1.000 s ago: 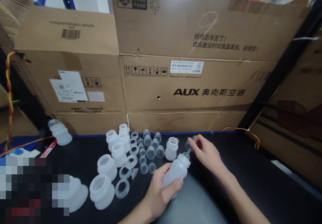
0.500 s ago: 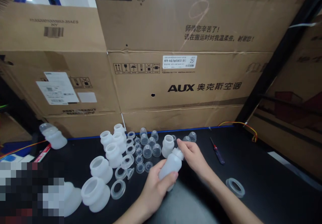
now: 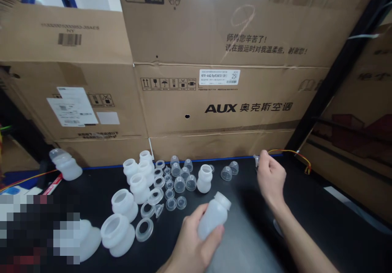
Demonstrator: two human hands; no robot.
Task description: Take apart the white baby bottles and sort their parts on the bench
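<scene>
My left hand point(image 3: 199, 240) is wrapped round a translucent white baby bottle point(image 3: 213, 218), tilted with its neck up and to the right. My right hand point(image 3: 271, 179) is closed and apart from the bottle, near the back edge. A small clear bit shows at its fingertips, too small to name. Left of the hands stand several open white bottles point(image 3: 204, 179), clear dome caps point(image 3: 179, 184), clear teats point(image 3: 171, 203) and translucent rings point(image 3: 144, 229). Two more dome caps point(image 3: 226, 173) sit between the upright bottle and my right hand.
A large cardboard box point(image 3: 245, 85) walls off the back of the black table point(image 3: 239, 244). A capped bottle point(image 3: 65, 164) stands at the far left. A thin yellow-red wire point(image 3: 301, 157) lies at the back right. My right forearm partly covers a ring point(image 3: 277, 227).
My right hand has left the bottle's mouth and moved right, now over where the screwdriver lay. My left hand has brought the bottle slightly nearer and to the right.
</scene>
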